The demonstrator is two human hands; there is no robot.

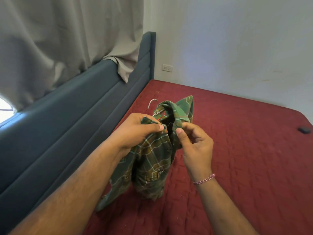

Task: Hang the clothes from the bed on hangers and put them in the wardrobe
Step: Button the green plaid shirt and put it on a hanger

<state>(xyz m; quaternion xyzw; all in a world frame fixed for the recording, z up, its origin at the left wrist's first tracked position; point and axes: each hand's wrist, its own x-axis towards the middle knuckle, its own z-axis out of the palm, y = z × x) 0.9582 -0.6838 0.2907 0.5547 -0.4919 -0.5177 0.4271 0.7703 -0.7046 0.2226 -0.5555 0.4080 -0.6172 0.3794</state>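
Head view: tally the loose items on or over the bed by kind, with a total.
Green plaid shirt, pinched near the collar by the left hand and the right hand: 1
Metal hanger, hook showing above the collar: 1
Small dark object at the bed's right edge, too small to identify: 1
Total: 3

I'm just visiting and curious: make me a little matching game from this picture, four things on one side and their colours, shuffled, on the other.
Things:
1. shirt
2. bed cover
3. headboard
4. curtain

Colours:
A. dark blue-grey
B. beige
C. green plaid
D. dark red

Pairs: 1-C, 2-D, 3-A, 4-B
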